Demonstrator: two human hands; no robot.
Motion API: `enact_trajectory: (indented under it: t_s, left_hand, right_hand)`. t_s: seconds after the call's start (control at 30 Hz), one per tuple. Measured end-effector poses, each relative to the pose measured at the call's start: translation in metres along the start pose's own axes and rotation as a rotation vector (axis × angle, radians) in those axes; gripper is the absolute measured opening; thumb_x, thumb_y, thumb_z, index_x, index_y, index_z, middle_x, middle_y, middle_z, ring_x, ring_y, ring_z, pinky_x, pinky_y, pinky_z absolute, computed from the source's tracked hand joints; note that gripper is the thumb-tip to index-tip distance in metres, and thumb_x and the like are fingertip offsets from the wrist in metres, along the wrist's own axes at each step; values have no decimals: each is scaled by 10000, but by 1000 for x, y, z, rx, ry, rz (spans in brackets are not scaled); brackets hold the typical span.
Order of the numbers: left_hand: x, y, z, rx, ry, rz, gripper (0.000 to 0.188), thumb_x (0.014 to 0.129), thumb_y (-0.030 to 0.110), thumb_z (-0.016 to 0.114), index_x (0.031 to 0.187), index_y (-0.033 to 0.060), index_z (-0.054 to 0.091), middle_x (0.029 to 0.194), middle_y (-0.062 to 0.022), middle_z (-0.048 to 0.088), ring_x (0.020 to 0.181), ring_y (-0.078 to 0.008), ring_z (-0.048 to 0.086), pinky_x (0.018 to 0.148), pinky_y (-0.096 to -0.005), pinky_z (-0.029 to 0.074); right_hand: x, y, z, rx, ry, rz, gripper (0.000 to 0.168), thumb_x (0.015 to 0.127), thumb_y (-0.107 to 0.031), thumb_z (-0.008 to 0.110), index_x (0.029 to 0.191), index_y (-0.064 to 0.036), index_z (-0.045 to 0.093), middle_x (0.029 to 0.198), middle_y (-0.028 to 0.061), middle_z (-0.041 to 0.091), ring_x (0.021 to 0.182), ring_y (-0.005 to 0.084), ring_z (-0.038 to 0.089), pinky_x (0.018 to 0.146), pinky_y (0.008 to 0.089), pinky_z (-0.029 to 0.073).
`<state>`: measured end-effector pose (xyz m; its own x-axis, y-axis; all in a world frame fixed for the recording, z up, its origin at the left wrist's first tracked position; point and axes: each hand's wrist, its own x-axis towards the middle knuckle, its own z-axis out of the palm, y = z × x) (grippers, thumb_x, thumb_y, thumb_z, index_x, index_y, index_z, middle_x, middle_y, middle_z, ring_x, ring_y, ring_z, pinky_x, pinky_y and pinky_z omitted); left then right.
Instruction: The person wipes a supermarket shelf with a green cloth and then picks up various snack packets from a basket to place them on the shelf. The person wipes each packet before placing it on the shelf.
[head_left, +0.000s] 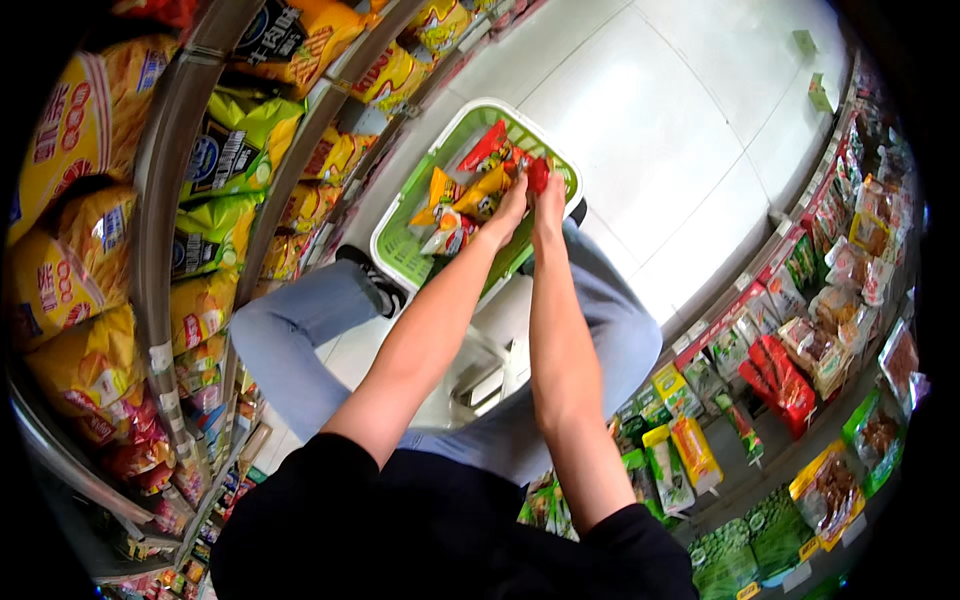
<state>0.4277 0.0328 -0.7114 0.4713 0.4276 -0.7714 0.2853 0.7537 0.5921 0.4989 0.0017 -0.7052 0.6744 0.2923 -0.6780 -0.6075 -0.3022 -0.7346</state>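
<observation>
A small red snack packet (538, 175) is between my two hands, over the far right part of a green and white plastic shopping basket (395, 206). My left hand (513, 204) grips its left side, and my right hand (551, 196) closes on it from the right; my fingertips are partly hidden. Inside the basket lie a red snack bag (486, 147), an orange-yellow bag (437, 196), a yellow bag (480, 193) beside my left hand, and a white and red bag (448, 234) nearer to me.
Shelves at left carry large yellow chip bags (64, 277) and green chip bags (217, 232). Packaged foods, including a red packet (778, 386), fill the shelf at right. My bent legs (289, 337) flank the basket on the white tiled floor (600, 135). Small cards (819, 91) lie farther off.
</observation>
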Motion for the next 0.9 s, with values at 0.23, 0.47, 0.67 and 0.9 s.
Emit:
enact_trajectory:
  t_s: [0.23, 0.47, 0.67, 0.9]
  left_hand:
    - [0, -1, 11, -75, 1, 86, 465, 1077, 303, 474, 1465, 46, 465, 1413, -91, 541, 1274, -162, 500, 1067, -304, 397]
    - [-44, 21, 5, 208, 184, 585, 525, 880, 14, 646, 1386, -9, 506, 1270, -206, 641, 1153, -317, 638, 968, -397, 504]
    - [-160, 115, -7, 525, 319, 673, 531, 863, 36, 669, 1377, 9, 538, 1335, -214, 620, 1243, -354, 599, 1046, -406, 475]
    - [-313, 212, -84, 636, 373, 1042, 351, 931, -18, 576, 1278, 2, 629, 1077, -207, 724, 974, -294, 727, 839, -371, 551]
  right_hand:
    - [14, 5, -8, 47, 26, 279, 703, 1068, -581, 294, 1212, -4, 669, 1135, 106, 685, 1028, 211, 630, 929, 360, 483]
    - [-47, -32, 11, 191, -63, 92, 770, 1068, -594, 275, 1307, 53, 617, 1237, 156, 663, 1154, 239, 601, 1042, 367, 435]
    - [-159, -110, 35, 176, -195, -47, 746, 1076, -578, 295, 1338, 55, 591, 1255, 129, 659, 1090, 206, 617, 1006, 356, 452]
    - [-322, -198, 57, 61, -604, -310, 607, 1075, -511, 395, 1337, 7, 571, 1276, 146, 649, 1111, 209, 649, 937, 353, 482]
